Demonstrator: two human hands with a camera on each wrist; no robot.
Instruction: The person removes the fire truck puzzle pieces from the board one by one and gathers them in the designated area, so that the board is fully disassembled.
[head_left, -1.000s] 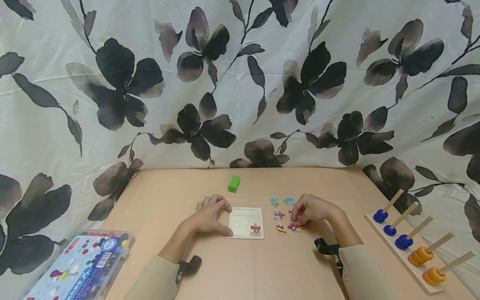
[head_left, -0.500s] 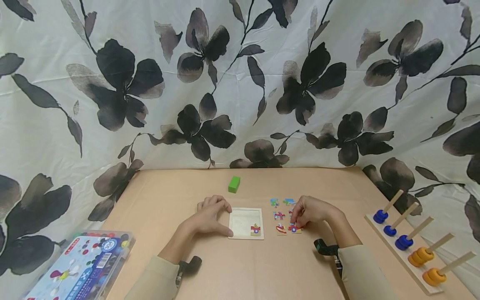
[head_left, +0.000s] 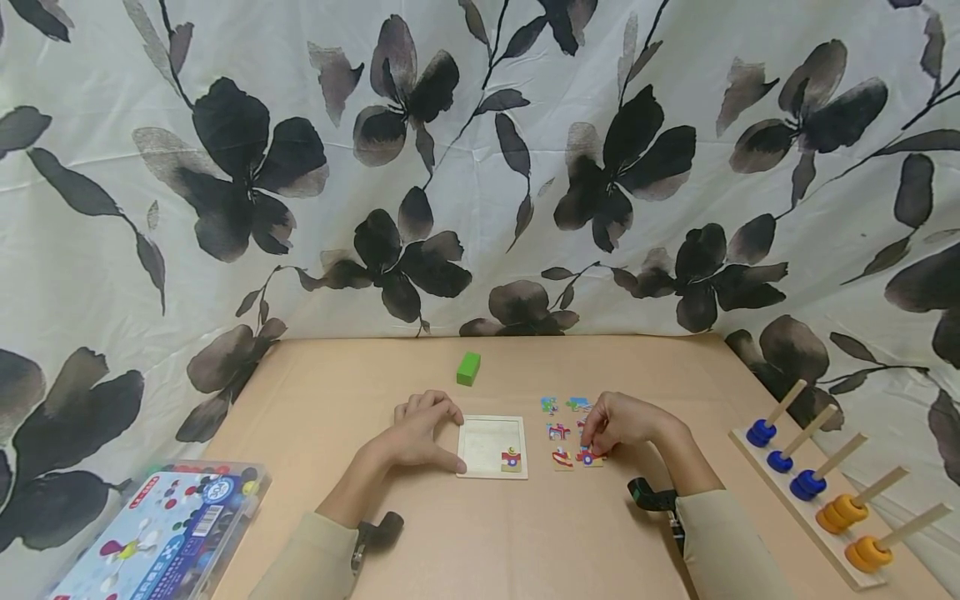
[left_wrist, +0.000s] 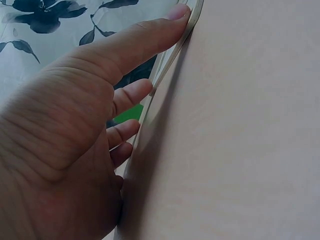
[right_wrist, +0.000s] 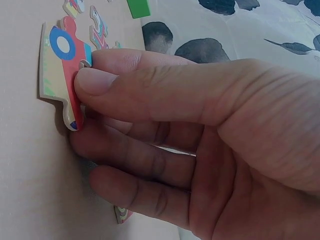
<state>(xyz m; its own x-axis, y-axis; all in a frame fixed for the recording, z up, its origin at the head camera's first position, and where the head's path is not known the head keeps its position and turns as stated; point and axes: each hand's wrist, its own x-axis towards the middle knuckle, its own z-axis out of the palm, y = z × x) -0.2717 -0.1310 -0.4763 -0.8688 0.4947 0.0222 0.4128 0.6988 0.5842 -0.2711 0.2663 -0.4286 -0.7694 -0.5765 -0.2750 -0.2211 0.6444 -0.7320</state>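
My left hand [head_left: 422, 432] lies at the left side of a shallow wooden puzzle tray [head_left: 480, 442]. Its thumb and fingers are spread, with the tips touching the tray's edge [left_wrist: 172, 57] in the left wrist view. One red and yellow puzzle piece [head_left: 511, 459] sits in the tray's lower right corner. To the right of the tray, my right hand [head_left: 626, 421] pinches a puzzle piece [right_wrist: 56, 75] between thumb and index finger. That piece shows a red shape and a blue ring, and stands tilted close over the table. Several loose pieces [head_left: 558, 431] lie beside this hand, some partly hidden by it.
A green block [head_left: 468, 368] stands beyond the tray. At front left is a clear plastic box [head_left: 161, 525] with a printed lid. A wooden peg board [head_left: 806, 508] with blue and orange rings stands at the right. A floral cloth [head_left: 480, 167] hangs behind the table.
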